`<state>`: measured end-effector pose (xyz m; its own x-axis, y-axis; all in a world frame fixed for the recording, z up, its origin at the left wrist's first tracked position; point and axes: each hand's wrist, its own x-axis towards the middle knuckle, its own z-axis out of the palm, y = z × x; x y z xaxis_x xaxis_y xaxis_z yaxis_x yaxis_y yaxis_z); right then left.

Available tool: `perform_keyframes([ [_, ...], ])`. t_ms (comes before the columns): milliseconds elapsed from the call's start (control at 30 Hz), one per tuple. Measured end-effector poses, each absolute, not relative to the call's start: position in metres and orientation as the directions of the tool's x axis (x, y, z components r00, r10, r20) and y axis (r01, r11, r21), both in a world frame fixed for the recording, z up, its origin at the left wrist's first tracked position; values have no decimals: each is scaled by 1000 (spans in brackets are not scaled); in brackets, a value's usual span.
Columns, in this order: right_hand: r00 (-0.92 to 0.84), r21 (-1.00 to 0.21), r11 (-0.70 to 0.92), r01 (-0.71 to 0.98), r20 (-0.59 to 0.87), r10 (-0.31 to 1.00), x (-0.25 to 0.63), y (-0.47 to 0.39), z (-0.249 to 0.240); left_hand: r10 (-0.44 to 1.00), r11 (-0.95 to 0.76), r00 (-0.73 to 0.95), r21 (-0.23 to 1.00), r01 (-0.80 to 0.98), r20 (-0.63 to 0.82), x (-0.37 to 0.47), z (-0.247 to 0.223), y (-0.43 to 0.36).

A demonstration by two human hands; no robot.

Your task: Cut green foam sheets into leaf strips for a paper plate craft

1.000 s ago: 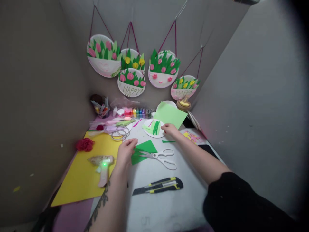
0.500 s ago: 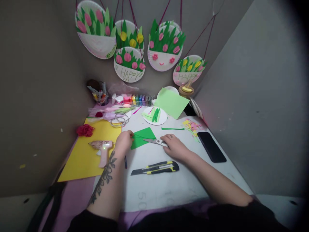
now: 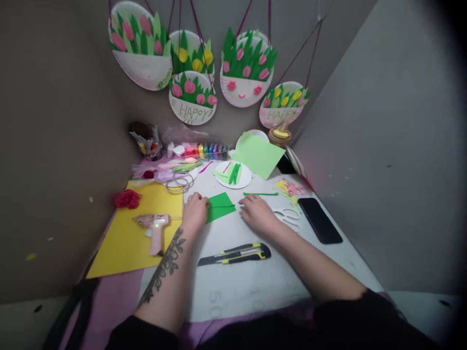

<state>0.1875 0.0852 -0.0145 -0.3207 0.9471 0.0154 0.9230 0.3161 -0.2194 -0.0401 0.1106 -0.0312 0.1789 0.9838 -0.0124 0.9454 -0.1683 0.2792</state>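
A dark green paper sheet [image 3: 221, 206] lies on the white table covering, with a thin green strip across it. My left hand [image 3: 195, 212] is closed at the sheet's left side, its fingertips pinching the paper. Just right of the sheet, my right hand [image 3: 257, 214] rests low over the table, fingers apart and holding nothing. White-handled scissors [image 3: 289, 218] lie beside its wrist, their blades hidden by the hand. Behind my right hand is a narrow green strip [image 3: 260, 194].
A black and yellow cutter [image 3: 237, 253] lies in front. To the left, a pink glue gun [image 3: 156, 232] sits on yellow paper [image 3: 120, 243]. A phone [image 3: 320, 220] is at right; a white plate [image 3: 245, 181] with green pieces stands behind. Decorated plates hang on the wall.
My right hand has let go of the scissors, which now lie to its right. My left hand has shifted slightly right along the green sheet, and the strip on it looks straighter.
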Motion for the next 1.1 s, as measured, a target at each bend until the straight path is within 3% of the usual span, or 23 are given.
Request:
perform_keyframes([
  [133,-411,-182,403,897,-4,912,148,106,-30,980,-188,200,271,944,-18,-41,-35,112],
  [333,-403,-102,398,912,-37,914,150,128,-27,978,-194,210,304,932,-19,-45,-33,114],
  [533,-169,53,168,984,7,986,241,138,2,963,-207,253,339,918,-96,-45,-20,109],
  [633,-67,-1,67,998,75,995,259,125,3,952,-235,284,326,916,-111,-43,-19,106],
  [700,-237,-116,247,962,93,967,249,111,0,951,-244,290,322,915,-104,-42,-20,105],
  [800,-668,-245,659,711,58,742,216,89,-8,957,-233,275,326,916,-89,-41,-23,108],
  [867,-739,-262,724,638,55,672,198,81,-13,962,-222,264,353,909,-76,-41,-22,110],
  [933,-723,-276,707,651,58,689,187,80,-19,969,-236,245,438,868,36,-42,-16,107],
  [1000,-703,-292,686,666,61,708,185,82,-25,939,-313,162,560,767,304,-44,-5,98],
  [1033,-701,-296,684,667,64,711,186,84,-27,869,-387,65,594,705,490,-44,1,91],
  [1100,-700,-298,686,663,75,710,188,86,-32,706,-510,-129,626,589,696,-45,13,76],
])
